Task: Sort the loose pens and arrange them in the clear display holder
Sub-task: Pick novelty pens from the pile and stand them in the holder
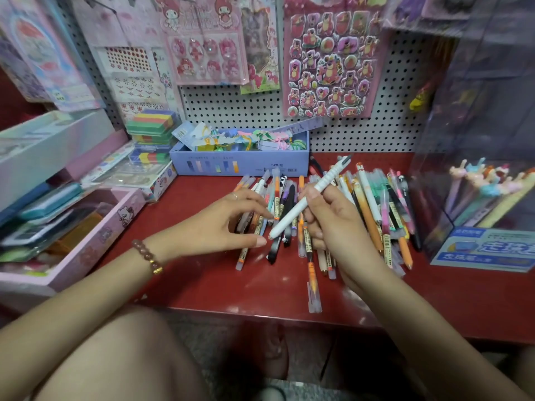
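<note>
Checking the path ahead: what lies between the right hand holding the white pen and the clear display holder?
Head view: loose pens on the red shelf fill the stretch between the right hand, gripping the white pen, and the clear display holder.

Right hand gripping white pen, left hand over loose pens

Wide-angle view worn on the head, aimed forward and down, glossy red shelf top seen closely from above, loose mixed-colour plastic pens centred, white perforated pegboard faced behind.
</note>
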The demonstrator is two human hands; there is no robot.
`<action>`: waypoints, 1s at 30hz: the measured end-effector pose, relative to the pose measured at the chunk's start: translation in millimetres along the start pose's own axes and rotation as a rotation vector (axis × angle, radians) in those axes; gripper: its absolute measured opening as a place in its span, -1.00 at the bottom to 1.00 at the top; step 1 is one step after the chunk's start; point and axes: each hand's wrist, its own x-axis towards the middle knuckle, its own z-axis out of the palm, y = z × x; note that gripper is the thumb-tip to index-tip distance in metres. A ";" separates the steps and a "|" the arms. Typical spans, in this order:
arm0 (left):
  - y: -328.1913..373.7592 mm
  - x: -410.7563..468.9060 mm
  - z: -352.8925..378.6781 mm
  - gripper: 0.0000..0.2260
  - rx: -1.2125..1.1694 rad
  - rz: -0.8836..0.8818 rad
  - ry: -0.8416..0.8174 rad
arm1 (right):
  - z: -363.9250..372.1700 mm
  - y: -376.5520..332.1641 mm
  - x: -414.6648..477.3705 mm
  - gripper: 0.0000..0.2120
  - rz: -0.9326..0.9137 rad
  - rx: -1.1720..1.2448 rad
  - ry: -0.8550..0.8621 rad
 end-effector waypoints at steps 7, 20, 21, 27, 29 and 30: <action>-35.4 1.8 3.7 -0.76 0.148 -0.223 0.208 | -5.4 4.0 -2.8 -0.83 0.026 0.043 -0.001; -24.4 18.0 10.3 -0.85 0.289 -0.451 0.290 | 0.1 9.3 -4.2 -0.82 0.043 0.029 -0.036; -21.6 19.0 10.1 -0.86 0.309 -0.455 0.289 | 0.0 9.2 -4.6 -0.82 0.046 0.029 -0.036; -16.3 21.9 10.7 -0.85 0.388 -0.477 0.337 | -3.1 8.3 -7.8 -0.81 0.059 0.037 -0.039; -16.1 21.1 12.4 -0.83 0.414 -0.463 0.332 | -3.6 7.7 -8.6 -0.81 0.060 0.049 -0.038; -15.9 20.6 11.9 -0.82 0.409 -0.464 0.327 | -3.8 7.4 -9.0 -0.81 0.061 0.051 -0.037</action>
